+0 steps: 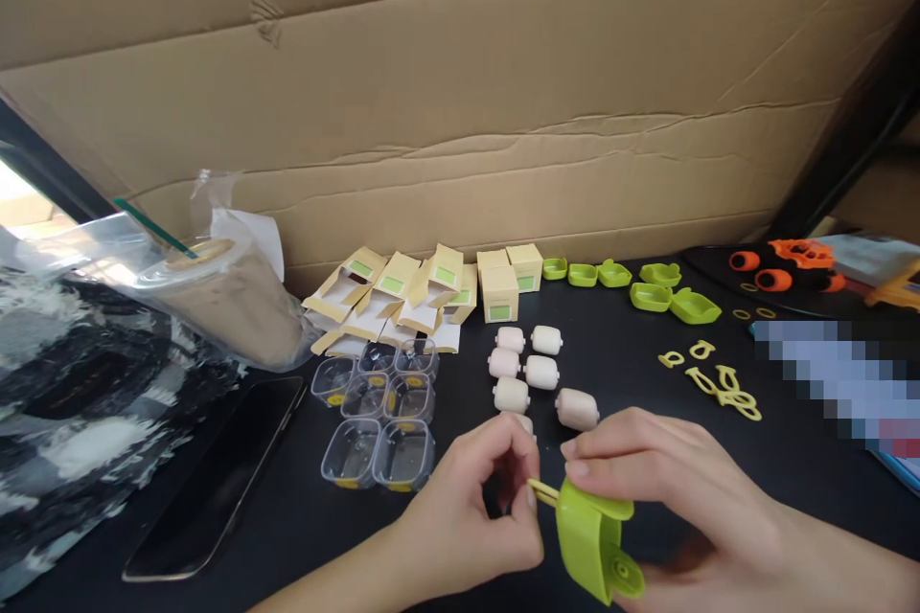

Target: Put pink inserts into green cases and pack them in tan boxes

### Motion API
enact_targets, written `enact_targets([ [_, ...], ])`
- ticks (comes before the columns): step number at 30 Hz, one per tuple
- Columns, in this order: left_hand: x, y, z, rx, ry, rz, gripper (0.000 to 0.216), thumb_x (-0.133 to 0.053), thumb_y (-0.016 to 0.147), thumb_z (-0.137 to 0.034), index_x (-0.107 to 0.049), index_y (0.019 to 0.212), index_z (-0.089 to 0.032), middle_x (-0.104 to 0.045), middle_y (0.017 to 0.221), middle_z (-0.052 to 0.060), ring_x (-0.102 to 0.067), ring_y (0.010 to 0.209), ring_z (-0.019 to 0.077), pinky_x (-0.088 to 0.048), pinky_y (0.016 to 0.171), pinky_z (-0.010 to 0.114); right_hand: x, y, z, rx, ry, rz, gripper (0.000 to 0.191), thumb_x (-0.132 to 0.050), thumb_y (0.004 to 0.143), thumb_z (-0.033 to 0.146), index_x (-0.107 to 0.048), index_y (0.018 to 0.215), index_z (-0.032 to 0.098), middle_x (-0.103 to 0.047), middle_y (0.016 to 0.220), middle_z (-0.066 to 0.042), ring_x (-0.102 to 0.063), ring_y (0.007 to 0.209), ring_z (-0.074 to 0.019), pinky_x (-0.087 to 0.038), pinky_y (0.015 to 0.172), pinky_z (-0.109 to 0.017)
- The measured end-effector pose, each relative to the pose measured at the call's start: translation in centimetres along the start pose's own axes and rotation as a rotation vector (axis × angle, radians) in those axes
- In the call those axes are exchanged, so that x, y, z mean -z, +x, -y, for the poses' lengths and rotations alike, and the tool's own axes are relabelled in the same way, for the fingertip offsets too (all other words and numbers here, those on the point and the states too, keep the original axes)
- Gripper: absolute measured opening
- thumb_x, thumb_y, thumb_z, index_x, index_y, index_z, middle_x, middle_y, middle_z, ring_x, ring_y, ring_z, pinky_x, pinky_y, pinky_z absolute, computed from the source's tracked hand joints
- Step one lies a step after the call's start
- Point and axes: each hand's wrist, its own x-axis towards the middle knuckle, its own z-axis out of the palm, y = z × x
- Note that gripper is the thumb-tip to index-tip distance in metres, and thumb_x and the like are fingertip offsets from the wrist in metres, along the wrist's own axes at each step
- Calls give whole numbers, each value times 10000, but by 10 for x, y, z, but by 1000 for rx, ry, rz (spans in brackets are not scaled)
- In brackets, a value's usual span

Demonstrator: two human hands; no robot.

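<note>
Fingers of the left hand (pixel 460 510), in the head view, meet at thumb and forefinger on one end of a yellow band (pixel 544 492), with no gap showing at the tips. That pinch suits so thin a piece. The band's other end reaches the left side of a green case (pixel 579 541); whether it is fixed there cannot be told. The right hand (pixel 694 479) is bent around the case, fingers over its top and the rest of the grip partly hidden behind it, apparently so that it stays steady against the left hand. The case is at the near edge of the view, over the counter (pixel 280 527). Just beyond the case stand pale rollers (pixel 541 372), roughly in two columns; left of it are clear tubs (pixel 404 452), packed close together. Farther beyond it, small boxes (pixel 498 292) and green shells (pixel 651 297) line the back, and more bands (pixel 729 395) lie loosely to its right. Each kind has its own patch, probably to keep the sorts apart and within reach. Well left of the case lie a phone (pixel 216 479) and a bagged cup (pixel 251 306), seemingly set aside from the small parts.
</note>
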Motion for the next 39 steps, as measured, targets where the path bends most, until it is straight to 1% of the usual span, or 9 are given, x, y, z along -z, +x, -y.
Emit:
enact_targets([
  [5, 2, 1, 4, -78, 98, 31, 223, -507, 647, -41, -368, 690, -211, -361, 659, -58, -343, 574, 80, -291, 522, 201, 6, 5, 3, 51, -2, 30, 410, -657, 795, 157, -487, 1162, 220, -728, 930, -74, -694, 834, -170, -538, 807, -299],
  [9, 5, -2, 4, 24, -37, 19, 55, -512, 830, -186, -461, 841, -203, -433, 640, -56, -400, 559, 81, -333, 539, 200, 8, 7, -2, 70, -63, -15, 445, -601, 783, 96, -493, 1195, 224, -720, 1023, -84, -686, 913, -172, -525, 830, -301],
  [12, 5, -6, 4, 137, -311, 45, 427, -462, 901, -482, -418, 1223, -206, -607, 719, 3, -541, 564, 120, -405, 520, 223, 7, 8, -8, 49, -80, 6, 535, -561, 750, 60, -470, 1254, 216, -681, 1131, -98, -634, 1068, -178, -503, 882, -291],
  [15, -2, -8, 6, 210, -535, 115, 705, -564, 795, -632, -414, 1324, -190, -684, 838, 73, -661, 707, 182, -503, 644, 292, 6, 8, -11, 28, -21, 90, 706, -550, 691, 65, -384, 1361, 215, -650, 1203, -103, -604, 1130, -206, -473, 955, -335],
  [20, -19, -10, 7, 421, -848, 149, 561, -723, 719, -541, -577, 1127, -185, -704, 919, 85, -703, 745, 160, -512, 725, 285, 15, 8, -10, 3, 64, 210, 797, -595, 711, 146, -279, 1440, 195, -565, 1343, -135, -551, 1219, -244, -465, 991, -356],
  [26, -16, -8, 3, 448, -1011, 40, 468, -808, 674, -240, -586, 1081, -178, -700, 1017, 96, -709, 831, 172, -499, 827, 314, 13, 4, -36, -268, -316, 129, 115, -591, 860, 292, -619, 938, 212, -712, 893, -64, -697, 823, -239, -548, 736, -376],
  [29, -13, -8, 2, 459, -1096, 63, 464, -796, 658, -257, -609, 1075, -171, -698, 1013, 95, -702, 881, 195, -482, 856, 321, -4, -4, -50, -278, -468, 206, 263, -670, 798, 385, -634, 962, 183, -718, 880, -88, -700, 787, -278, -540, 719, -429],
  [34, -10, -8, -5, 398, -1063, 29, 402, -762, 737, -306, -617, 1087, -170, -672, 1057, 97, -665, 976, 195, -453, 911, 319, -6, -2, -48, -266, -353, 232, 159, -635, 826, 257, -618, 979, 214, -695, 892, -52, -689, 818, -229, -544, 738, -373],
  [39, -15, -5, 7, 348, -1094, -22, 405, -800, 702, -276, -632, 1061, -193, -685, 1027, 71, -681, 936, 190, -460, 913, 335, 14, 5, -23, -232, -176, -84, 326, -592, 876, 256, -517, 1194, 251, -638, 1070, -74, -650, 957, -217, -557, 776, -299],
])
